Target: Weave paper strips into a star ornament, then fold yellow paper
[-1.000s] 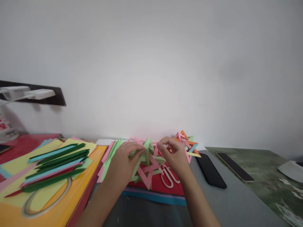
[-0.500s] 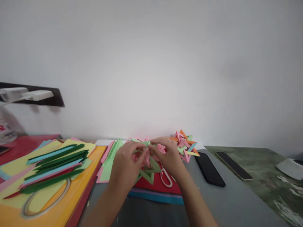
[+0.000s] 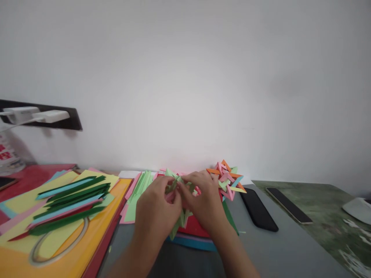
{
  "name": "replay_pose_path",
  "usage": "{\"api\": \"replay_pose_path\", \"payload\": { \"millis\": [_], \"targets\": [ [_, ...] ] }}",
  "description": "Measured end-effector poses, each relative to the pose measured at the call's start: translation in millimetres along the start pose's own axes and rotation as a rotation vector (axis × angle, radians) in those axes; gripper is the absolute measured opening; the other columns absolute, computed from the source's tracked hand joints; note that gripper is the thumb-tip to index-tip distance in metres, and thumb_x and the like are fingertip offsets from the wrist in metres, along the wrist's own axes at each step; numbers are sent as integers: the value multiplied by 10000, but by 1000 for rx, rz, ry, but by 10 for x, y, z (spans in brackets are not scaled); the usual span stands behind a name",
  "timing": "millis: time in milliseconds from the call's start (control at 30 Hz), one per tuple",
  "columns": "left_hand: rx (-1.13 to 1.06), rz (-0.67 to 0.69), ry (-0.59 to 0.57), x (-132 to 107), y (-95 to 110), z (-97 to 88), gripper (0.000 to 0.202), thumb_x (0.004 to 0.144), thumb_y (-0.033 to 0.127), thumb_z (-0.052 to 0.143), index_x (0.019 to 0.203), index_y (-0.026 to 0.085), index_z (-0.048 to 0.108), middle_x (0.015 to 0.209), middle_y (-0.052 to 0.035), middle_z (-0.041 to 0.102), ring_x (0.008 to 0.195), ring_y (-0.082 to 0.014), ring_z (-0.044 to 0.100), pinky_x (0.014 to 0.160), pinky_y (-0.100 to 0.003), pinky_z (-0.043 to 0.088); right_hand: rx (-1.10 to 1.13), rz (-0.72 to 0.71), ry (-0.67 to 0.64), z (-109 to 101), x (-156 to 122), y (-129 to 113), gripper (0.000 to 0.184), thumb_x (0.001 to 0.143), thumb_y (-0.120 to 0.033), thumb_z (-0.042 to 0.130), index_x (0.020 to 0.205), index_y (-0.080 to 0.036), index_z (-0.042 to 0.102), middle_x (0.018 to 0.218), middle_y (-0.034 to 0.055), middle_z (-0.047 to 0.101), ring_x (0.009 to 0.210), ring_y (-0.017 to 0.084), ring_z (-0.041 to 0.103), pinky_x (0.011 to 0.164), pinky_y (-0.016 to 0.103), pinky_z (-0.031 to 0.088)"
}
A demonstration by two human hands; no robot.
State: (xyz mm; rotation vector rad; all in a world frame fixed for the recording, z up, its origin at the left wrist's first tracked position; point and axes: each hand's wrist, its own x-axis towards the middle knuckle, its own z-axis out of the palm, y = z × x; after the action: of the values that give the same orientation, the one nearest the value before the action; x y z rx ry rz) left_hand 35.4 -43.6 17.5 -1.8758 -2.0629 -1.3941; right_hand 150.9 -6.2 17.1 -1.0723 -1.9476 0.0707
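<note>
Between my hands is a folded-paper model (image 3: pixel 183 221) in light green and pink, its pointed pieces sticking out below my fingers. My left hand (image 3: pixel 156 202) pinches its left side, and my right hand (image 3: pixel 203 193) pinches it near the top, fingertips almost meeting. Much of the model is hidden behind my fingers. Beneath it lies a stack of red paper (image 3: pixel 197 227) over blue paper (image 3: pixel 194 242). A finished-looking paper star model (image 3: pixel 227 178) in pink, orange, green and blue sits just right of my right hand.
Light green strips (image 3: pixel 142 189) lie left of my hands. Farther left, dark green and blue strips (image 3: pixel 72 197) rest on yellow paper, beside a roll of clear tape (image 3: pixel 36 251). A black phone (image 3: pixel 259 210) and another phone (image 3: pixel 288 204) lie right. A power strip (image 3: pixel 74 119) is on the wall.
The model has turned in my hands, with its green points now hanging lower and more to the left. My right hand has shifted slightly left and covers the white scissors handle seen before.
</note>
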Motion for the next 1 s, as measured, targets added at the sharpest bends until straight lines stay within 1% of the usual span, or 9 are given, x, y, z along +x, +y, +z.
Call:
{"api": "replay_pose_path", "payload": {
  "millis": [133, 233, 300, 367, 467, 567, 700, 867, 1000],
  "targets": [
    [102, 63, 68, -26, -51, 59, 172, 713, 219, 557, 878, 215, 605, 805, -23, 687, 706, -195, 641, 600, -282, 477, 0, -9, -6, -8, -8, -54, 53, 763, -258, 602, 747, -245, 651, 703, -2, 656, 712, 176, 508, 747, 360, 278],
    [102, 88, 101, -23, -104, 74, 160, 709, 179, 556, 856, 214, 610, 782, -18, 694, 682, -186, 649, 593, -267, 481, 8, -27, -3, 12, -21, -86, 73, 776, -254, 585, 734, -242, 643, 705, -2, 651, 724, 174, 508, 756, 362, 280],
    [91, 126, 131, -20, -132, 73, 175, 713, 156, 536, 861, 207, 614, 801, -28, 700, 689, -186, 654, 600, -265, 488, 31, -55, 24, 40, -35, -103, 80, 784, -251, 574, 746, -246, 644, 722, 2, 651, 736, 173, 516, 780, 369, 281],
    [83, 177, 174, -18, -156, 74, 195, 724, 145, 511, 877, 195, 619, 834, -46, 705, 719, -192, 658, 621, -272, 499, 57, -83, 65, 74, -51, -109, 81, 792, -248, 566, 796, -254, 647, 759, 8, 655, 763, 175, 531, 807, 376, 280],
    [68, 249, 221, -15, -191, 106, 215, 757, 147, 480, 916, 174, 624, 900, -80, 703, 800, -202, 656, 699, -295, 510, 94, -99, 118, 129, -61, -85, 117, 802, -230, 553, 872, -261, 642, 820, 15, 662, 808, 177, 548, 836, 378, 281],
    [59, 266, 171, -6, -228, 181, 242, 777, 161, 477, 972, 154, 621, 950, -105, 694, 850, -216, 648, 743, -330, 513, 148, -76, 112, 180, -47, -8, 122, 799, -208, 555, 874, -252, 641, 834, 13, 664, 812, 169, 561, 829, 367, 299],
    [-5, 257, 108, 15, -252, 270, 265, 809, 185, 463, 1027, 168, 612, 977, -100, 689, 870, -208, 644, 760, -343, 516, 214, -20, 91, 219, -13, 119, 116, 793, -219, 556, 855, -248, 650, 836, 20, 673, 806, 173, 578, 802, 361, 336],
    [-100, 224, 57, 24, -228, 269, 254, 827, 219, 469, 1030, 193, 620, 955, -80, 696, 866, -194, 643, 749, -332, 520, 298, 34, 122, 213, 4, 180, 120, 766, -226, 577, 853, -243, 658, 829, 31, 678, 806, 184, 591, 809, 369, 381],
    [-107, 211, 20, 12, -212, 258, 259, 840, 214, 448, 1033, 188, 618, 991, -84, 686, 907, -194, 631, 772, -341, 514, 461, 110, 126, 211, 12, 171, 106, 734, -226, 596, 812, -225, 668, 808, 43, 676, 774, 184, 601, 730, 337, 453]
  ]
}}
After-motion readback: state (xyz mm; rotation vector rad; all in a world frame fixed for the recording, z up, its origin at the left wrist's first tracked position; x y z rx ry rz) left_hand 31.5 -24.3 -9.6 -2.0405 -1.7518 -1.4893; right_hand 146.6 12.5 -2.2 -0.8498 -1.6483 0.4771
